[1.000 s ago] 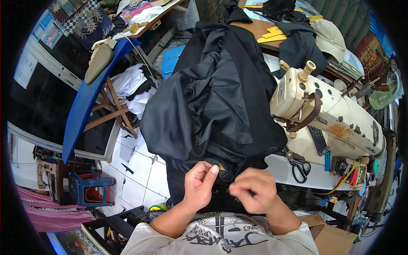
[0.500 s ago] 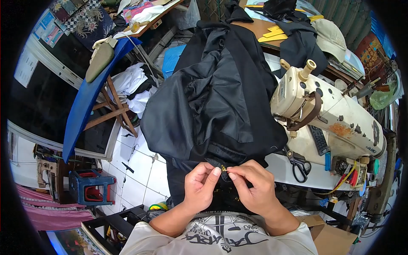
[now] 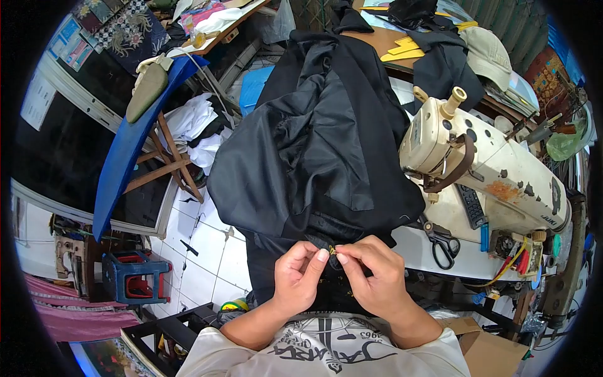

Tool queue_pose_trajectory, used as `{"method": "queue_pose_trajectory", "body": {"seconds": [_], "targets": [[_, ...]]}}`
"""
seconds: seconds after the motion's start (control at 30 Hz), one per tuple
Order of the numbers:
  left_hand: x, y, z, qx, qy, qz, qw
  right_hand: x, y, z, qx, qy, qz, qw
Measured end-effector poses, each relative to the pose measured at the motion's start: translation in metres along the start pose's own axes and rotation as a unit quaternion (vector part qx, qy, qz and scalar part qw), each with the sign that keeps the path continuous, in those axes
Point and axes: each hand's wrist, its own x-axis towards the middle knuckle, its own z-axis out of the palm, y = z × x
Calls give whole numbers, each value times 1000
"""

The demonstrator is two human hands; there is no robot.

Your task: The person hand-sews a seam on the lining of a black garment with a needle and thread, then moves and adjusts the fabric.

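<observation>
Beside a cream sewing machine (image 3: 483, 166), pinching the near edge of a black garment (image 3: 308, 151), spread out ahead, between closed fingers of left hand (image 3: 298, 276); pinching yellow thread (image 3: 333, 249) there with right hand (image 3: 380, 273), equally closed.

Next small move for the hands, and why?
Probably a gentle pluck by the right hand at the yellow detail, left hand holding steady: the left pinches the black garment near its close edge, and the right's pinch meets the yellow right beside it.
</observation>
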Motion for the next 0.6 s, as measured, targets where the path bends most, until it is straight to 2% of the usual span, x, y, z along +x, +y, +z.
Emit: {"method": "queue_pose_trajectory", "body": {"seconds": [0.6], "targets": [[-1,2,2,-14,6,-4,1000,-3,-3,-3,-24,-1,-25,999]]}}
